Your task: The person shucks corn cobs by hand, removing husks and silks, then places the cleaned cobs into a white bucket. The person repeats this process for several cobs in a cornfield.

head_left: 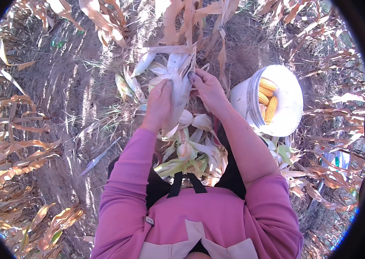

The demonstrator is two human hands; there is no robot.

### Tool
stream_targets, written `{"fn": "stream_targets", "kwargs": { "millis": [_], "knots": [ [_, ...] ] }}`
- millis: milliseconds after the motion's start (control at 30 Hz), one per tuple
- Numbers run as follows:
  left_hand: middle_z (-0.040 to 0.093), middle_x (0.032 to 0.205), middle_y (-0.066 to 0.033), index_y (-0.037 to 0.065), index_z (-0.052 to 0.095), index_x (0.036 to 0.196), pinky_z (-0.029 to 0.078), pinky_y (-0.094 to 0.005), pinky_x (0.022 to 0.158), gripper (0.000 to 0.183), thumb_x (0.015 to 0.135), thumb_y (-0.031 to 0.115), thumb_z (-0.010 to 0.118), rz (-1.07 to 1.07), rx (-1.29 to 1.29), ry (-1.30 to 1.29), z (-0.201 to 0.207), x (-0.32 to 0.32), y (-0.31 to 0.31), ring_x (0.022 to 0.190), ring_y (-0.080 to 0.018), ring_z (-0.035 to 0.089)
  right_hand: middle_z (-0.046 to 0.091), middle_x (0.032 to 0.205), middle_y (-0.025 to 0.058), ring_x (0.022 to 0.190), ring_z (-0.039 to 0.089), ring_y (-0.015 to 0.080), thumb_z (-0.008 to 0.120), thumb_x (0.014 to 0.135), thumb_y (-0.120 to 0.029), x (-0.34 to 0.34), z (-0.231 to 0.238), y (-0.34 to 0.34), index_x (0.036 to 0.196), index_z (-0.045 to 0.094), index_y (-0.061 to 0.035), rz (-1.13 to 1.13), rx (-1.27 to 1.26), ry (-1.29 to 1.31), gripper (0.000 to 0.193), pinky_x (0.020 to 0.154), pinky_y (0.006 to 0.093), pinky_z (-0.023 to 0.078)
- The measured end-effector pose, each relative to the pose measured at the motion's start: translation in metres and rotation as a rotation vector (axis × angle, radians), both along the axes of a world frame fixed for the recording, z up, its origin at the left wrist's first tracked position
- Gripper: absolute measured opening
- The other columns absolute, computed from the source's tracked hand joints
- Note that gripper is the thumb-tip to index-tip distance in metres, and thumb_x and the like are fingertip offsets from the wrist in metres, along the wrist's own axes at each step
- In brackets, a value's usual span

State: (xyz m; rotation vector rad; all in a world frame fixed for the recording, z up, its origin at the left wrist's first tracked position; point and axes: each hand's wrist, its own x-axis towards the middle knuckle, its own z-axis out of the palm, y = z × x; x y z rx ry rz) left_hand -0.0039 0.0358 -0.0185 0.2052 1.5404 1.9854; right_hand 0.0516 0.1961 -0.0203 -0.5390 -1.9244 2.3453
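Note:
An ear of corn (179, 88) in its pale, dry husk is held up between my two hands. My left hand (160, 103) is closed around the husk on its left side. At the upper right edge of the husk, my right hand (208, 88) pinches the leaves with thumb and fingers. No kernels show on this ear. More husked ears lie just beyond, one of them a whitish ear (144, 63) and another a greenish ear (124, 86). Below my hands, stripped husks (191, 151) are heaped between my legs.
To the right a white bucket (292, 101) leans toward me, with several bare yellow corn cobs (271, 110) inside. Dry corn stalks (23, 155) line the left side, and more dry leaves (316, 172) lie at right. Bare soil (61, 108) with dry grass runs between them.

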Motion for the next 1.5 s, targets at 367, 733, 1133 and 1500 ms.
{"fn": "stream_targets", "kwargs": {
  "millis": [367,733,1133,1500],
  "knots": [
    [0.066,0.106,-0.0081,-0.001,0.059,0.118,0.052,-0.0288,0.082,0.031,0.105,0.021,0.041,0.042,0.093,-0.152,-0.001,-0.006,-0.005,0.091,-0.0136,0.064,0.064,0.1,0.005,0.077,0.063,0.0126,0.045,0.103,-0.016,-0.002,0.008,-0.001,0.117,0.058,-0.0017,-0.069,-0.171,-0.009,0.024,0.067,0.0273,0.055],
    [0.066,0.104,-0.0076,0.0,0.058,0.118,0.052,-0.0301,0.081,0.03,0.104,0.022,0.042,0.059,0.082,-0.229,0.009,-0.003,-0.006,0.089,-0.0137,0.063,0.067,0.084,0.0183,0.074,0.064,0.0335,0.057,0.093,-0.025,0.0,0.006,0.011,0.107,0.061,-0.0051,-0.127,0.768,-0.057,0.025,0.07,0.0386,0.051],
    [0.063,0.094,-0.0053,-0.003,0.061,0.112,0.048,-0.0264,0.074,0.031,0.104,0.021,0.043,0.086,-0.159,0.095,-0.012,-0.008,-0.007,0.079,-0.0097,0.055,0.063,0.102,0.0059,0.091,0.061,0.0122,0.055,0.1,-0.024,0.001,0.03,0.012,0.125,0.05,0.0011,-0.101,-0.014,0.06,0.036,0.078,0.0257,0.048],
    [0.064,0.097,-0.0046,-0.003,0.058,0.119,0.047,-0.0243,0.075,0.033,0.104,0.023,0.045,0.061,-0.168,0.219,-0.005,0.006,0.006,0.086,-0.007,0.054,0.068,0.091,0.0078,0.078,0.063,0.011,0.067,0.09,-0.021,0.003,0.012,0.001,0.112,0.063,0.0004,-0.019,0.287,-0.098,0.031,0.071,0.028,0.052]
  ]
}}
